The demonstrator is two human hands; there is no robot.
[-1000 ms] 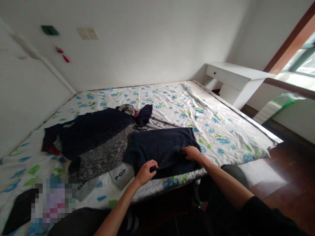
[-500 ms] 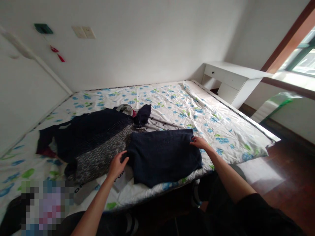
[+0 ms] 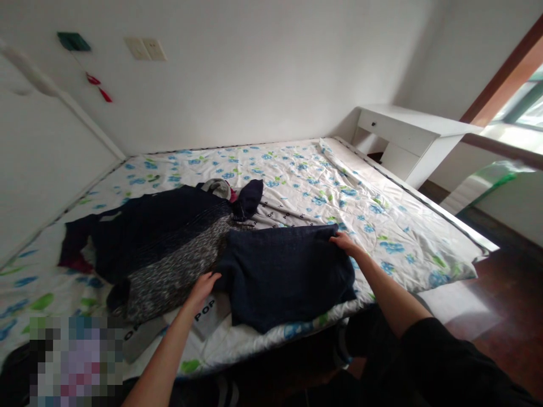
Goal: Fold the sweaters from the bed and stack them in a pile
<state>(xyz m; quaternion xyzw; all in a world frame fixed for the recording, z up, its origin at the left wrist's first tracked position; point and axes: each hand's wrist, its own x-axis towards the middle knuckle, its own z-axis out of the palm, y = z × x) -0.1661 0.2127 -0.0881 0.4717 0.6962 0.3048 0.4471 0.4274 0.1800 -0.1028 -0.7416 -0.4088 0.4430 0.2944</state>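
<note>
The cloth (image 3: 288, 277) lies on the bed (image 3: 292, 175), just right of the sweater (image 3: 169, 232), its left end touching or overlapping the sweater's speckled part. Both hands are on it. The left hand (image 3: 199, 288) is at the cloth's left end, right beside the sweater, its fingers together in what looks like a pinching grip on the fabric; the thumb is hard to make out. The right hand (image 3: 343, 243) is near the far right corner, on the side away from the sweater, its grip clenched on the cloth's edge

The step in hand seems to be holding the cloth by its two sides, with the part between laid fairly flat; its near right corner looks uneven. Whether any of it is raised off the bed cannot be told. A move from here would call for both grips to pull evenly, since a one-sided tug would likely skew the cloth, and for the left hand not to drag the sweater along

Lettered fabric (image 3: 206, 316), marked POP, shows on the near side of the sweater, and similar print shows past the sweater's right end; whether it is one piece cannot be told. The desk (image 3: 407, 124) stands well apart, beyond the sweater to the right, and a red tassel (image 3: 104, 93) hangs on the wall behind the sweater's left part
</note>
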